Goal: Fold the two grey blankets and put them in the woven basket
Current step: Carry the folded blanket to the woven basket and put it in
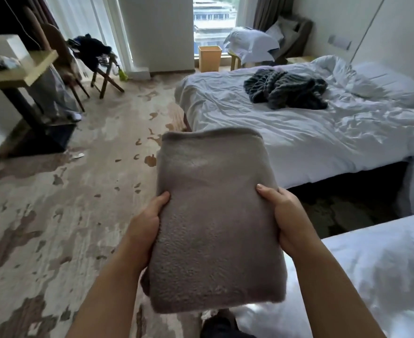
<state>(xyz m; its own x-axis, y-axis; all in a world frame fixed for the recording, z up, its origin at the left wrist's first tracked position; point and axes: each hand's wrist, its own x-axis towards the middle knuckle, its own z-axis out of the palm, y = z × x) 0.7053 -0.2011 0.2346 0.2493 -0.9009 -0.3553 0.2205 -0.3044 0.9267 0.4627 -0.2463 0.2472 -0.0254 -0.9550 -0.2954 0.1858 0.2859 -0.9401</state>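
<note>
Both hands (215,220) hold a folded fleecy grey blanket (215,215).

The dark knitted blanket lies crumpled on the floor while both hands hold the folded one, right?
Wrong place: in the head view the dark knitted blanket lies crumpled on the bed. Left hand and right hand hold the folded blanket.

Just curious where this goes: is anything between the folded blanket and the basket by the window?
Nothing visible does. Open carpet runs from the folded grey blanket to the tan basket; the bed lies right of that path, the folding stool left.
</note>
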